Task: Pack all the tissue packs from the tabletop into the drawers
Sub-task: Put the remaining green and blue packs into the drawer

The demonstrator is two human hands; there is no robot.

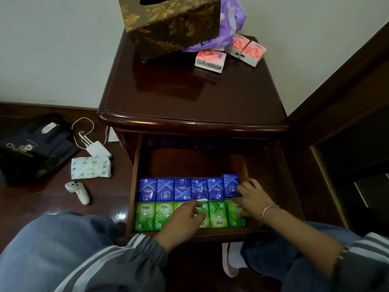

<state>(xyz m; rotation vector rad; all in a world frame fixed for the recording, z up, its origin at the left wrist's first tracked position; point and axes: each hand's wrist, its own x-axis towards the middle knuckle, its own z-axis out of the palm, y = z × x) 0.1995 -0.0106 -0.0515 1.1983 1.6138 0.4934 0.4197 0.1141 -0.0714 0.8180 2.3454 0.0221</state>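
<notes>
Left fingers (190,206) rest on glossy rectangular green packs (146,216).

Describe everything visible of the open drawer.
The drawer is dark reddish wood, pulled out below the nightstand top. Its front row holds green tissue packs; six blue packs lie behind them, the rightmost blue pack sitting higher. Its back half shows bare wood. The left hand rests on the green row, the right hand touches the raised pack.

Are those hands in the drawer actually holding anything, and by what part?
Nothing is plainly gripped. The right hand touches the lower right corner of the rightmost blue pack; the left hand rests on the green packs.
</notes>
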